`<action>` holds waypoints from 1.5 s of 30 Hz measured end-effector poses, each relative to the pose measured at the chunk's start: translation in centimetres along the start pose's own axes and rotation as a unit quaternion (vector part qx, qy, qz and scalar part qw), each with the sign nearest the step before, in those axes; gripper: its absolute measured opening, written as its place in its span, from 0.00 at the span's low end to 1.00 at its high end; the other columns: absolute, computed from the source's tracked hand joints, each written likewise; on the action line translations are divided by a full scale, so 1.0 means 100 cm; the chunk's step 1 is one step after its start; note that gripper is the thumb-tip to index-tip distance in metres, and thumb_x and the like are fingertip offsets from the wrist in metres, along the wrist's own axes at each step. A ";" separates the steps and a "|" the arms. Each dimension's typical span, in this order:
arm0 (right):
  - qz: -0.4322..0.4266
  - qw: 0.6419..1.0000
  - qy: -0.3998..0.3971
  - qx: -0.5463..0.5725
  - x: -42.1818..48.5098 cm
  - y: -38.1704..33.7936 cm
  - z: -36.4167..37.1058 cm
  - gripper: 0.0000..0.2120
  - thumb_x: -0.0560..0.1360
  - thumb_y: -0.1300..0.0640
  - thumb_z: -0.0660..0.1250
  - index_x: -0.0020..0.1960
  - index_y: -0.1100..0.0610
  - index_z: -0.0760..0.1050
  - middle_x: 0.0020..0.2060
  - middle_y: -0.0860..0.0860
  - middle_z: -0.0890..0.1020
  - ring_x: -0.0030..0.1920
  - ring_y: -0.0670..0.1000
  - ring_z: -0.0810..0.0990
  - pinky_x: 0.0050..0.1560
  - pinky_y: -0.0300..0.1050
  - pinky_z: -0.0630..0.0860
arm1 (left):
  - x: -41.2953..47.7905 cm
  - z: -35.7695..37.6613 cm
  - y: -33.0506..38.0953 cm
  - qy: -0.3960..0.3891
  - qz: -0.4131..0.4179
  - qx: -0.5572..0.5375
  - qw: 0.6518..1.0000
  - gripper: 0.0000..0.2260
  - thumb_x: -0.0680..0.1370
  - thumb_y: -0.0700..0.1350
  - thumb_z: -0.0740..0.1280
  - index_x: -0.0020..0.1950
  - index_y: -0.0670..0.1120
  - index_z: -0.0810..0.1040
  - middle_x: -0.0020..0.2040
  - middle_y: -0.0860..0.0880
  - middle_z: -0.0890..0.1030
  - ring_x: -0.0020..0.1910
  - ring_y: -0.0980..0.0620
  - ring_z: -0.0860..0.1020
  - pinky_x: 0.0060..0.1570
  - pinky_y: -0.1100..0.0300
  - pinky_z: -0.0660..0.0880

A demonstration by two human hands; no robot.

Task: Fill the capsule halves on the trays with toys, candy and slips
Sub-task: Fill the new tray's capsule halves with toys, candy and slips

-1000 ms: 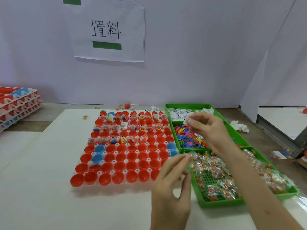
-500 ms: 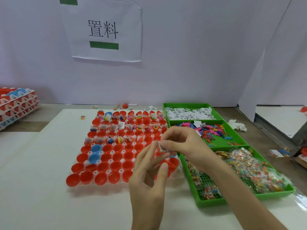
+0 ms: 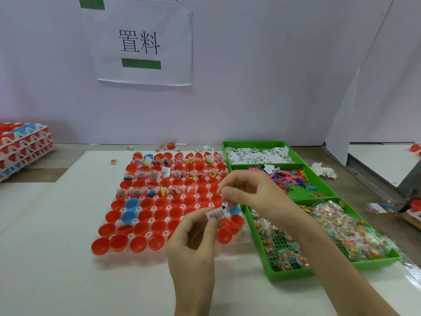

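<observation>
Left hand (image 3: 193,245) is pinching one slip (image 3: 216,214) between thumb and fingers over the near-right capsule halves (image 3: 157,225), likely lining up a drop. Right hand (image 3: 248,195) fingers are pinched together just above; on what, cannot tell. Far rows are holding toys, candy and slips; near rows are sitting empty. Green tray (image 3: 291,273) is supplying slips far, toys middle, candy near.
</observation>
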State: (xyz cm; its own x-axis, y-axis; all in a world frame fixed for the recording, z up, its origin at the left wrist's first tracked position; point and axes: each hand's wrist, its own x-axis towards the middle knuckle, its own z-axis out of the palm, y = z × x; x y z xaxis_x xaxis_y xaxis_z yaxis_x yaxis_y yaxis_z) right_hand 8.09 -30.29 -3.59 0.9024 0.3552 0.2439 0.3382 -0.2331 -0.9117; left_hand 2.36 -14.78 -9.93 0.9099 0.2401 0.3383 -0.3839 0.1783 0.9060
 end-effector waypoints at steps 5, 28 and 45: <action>0.024 0.969 0.004 -0.245 -0.002 0.012 -0.012 0.04 0.73 0.48 0.75 0.43 0.45 0.81 0.40 0.42 0.84 0.39 0.44 0.80 0.39 0.34 0.75 | 0.000 -0.001 0.000 0.032 0.025 0.033 0.999 0.09 0.71 0.48 0.71 0.48 0.61 0.84 0.43 0.54 0.86 0.44 0.56 0.84 0.43 0.68 0.79; 0.091 0.955 -0.056 -0.276 -0.001 0.019 -0.021 0.08 0.74 0.60 0.73 0.45 0.46 0.83 0.40 0.38 0.85 0.43 0.41 0.83 0.46 0.38 0.80 | 0.000 -0.002 -0.004 0.037 0.007 0.046 0.998 0.13 0.75 0.39 0.73 0.48 0.59 0.84 0.44 0.54 0.86 0.46 0.54 0.84 0.43 0.69 0.79; 0.150 0.920 0.130 -0.338 -0.001 0.059 -0.069 0.15 0.80 0.60 0.64 0.51 0.42 0.84 0.54 0.42 0.80 0.54 0.47 0.78 0.56 0.47 0.75 | 0.000 -0.002 -0.005 0.010 -0.014 0.036 0.999 0.15 0.75 0.38 0.73 0.50 0.60 0.84 0.46 0.56 0.86 0.48 0.54 0.84 0.47 0.68 0.79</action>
State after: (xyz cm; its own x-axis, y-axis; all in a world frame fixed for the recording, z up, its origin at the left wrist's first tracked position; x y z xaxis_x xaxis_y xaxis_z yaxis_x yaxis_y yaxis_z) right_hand 11.86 -37.97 -6.69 0.9857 -0.0246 0.1665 0.0737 -0.8266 -0.5579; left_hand 2.49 -14.70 -10.40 0.9167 0.2554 0.3074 -0.3446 0.1155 0.9316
